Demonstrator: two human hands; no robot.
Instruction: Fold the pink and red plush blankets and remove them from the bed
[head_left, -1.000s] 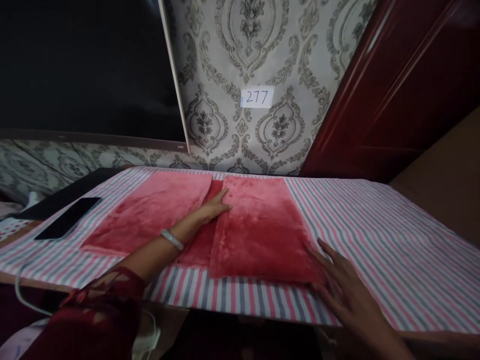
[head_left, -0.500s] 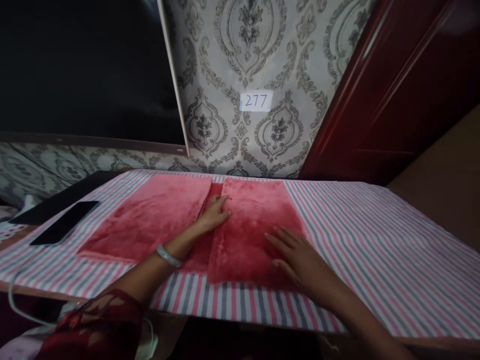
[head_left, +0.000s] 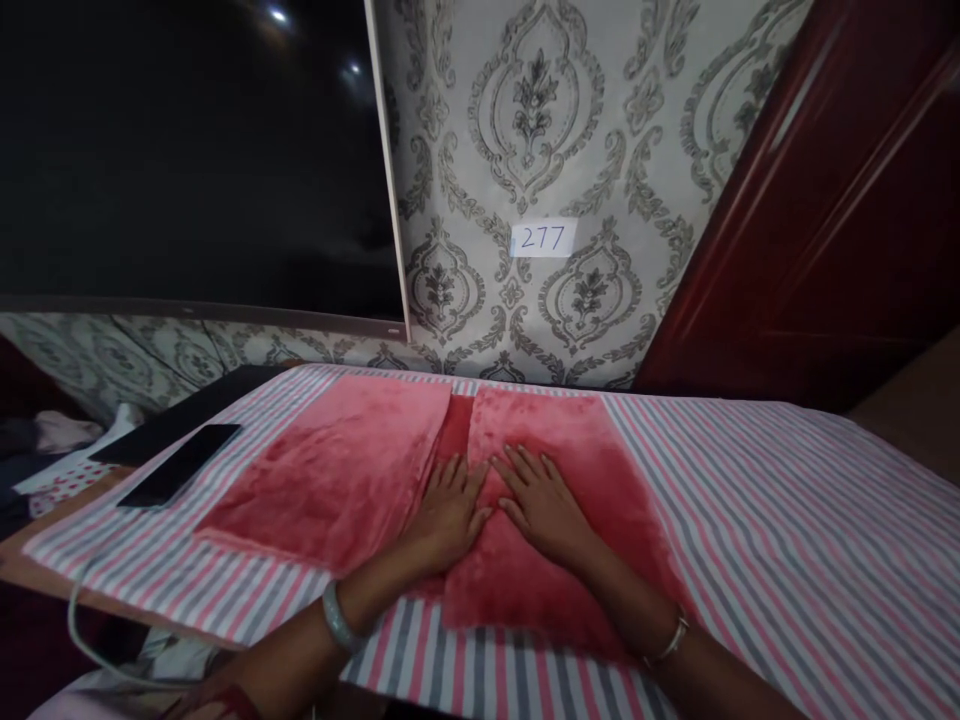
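Currently both hands lie flat, palms down, fingers spread and gripping nothing, side by side on the red plush cloth. That cloth is spread on the pink, grey and white striped sheet covering the table, toward its far-left half.

Left hand: rests over the darker strip of cloth between the two folded-in flaps, fingertips pointing at the wall. A pale bangle sits on that wrist.

Right hand: pressed on the right flap, just beside the left hand; the thumbs nearly meet, though I cannot tell whether they touch. A thin metal bracelet circles this wrist.

Cloth state: left flap and right flap are each folded toward the middle, their inner edges close together but apart, with a narrow band of the lower layer showing between them.

Surroundings: a black phone lies on the sheet's left edge, well apart from the cloth, with a flat black slab just behind it. A white paper label reading 277 is stuck on the grey patterned wallpaper. A dark screen fills the upper left; a dark red wooden door stands at right.
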